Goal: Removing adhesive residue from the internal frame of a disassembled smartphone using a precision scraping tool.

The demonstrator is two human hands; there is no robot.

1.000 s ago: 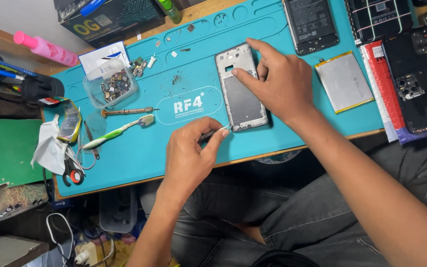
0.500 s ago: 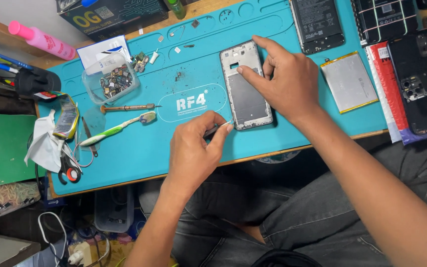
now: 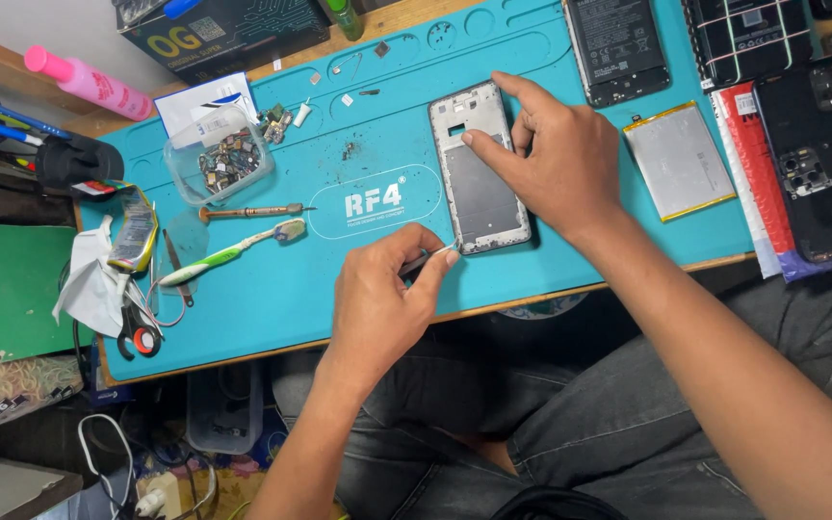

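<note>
Head view: right hand (image 3: 556, 159) presses a flat grey rectangular phone frame (image 3: 479, 169) onto the teal rubbery mat (image 3: 272, 289), while left hand (image 3: 377, 303) pinches thin metal tweezers (image 3: 426, 260) at its lower corner.

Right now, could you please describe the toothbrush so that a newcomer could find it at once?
Start at the teal mat and go to its left part, below the clear tub of parts. The toothbrush lies just under the brown-handled screwdriver; it alone has a green and white handle and a bristled head.

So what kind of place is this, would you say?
Most likely a phone repair bench: a bare phone frame lies on a teal work mat, with loose batteries and a tub of tiny parts nearby.
</note>
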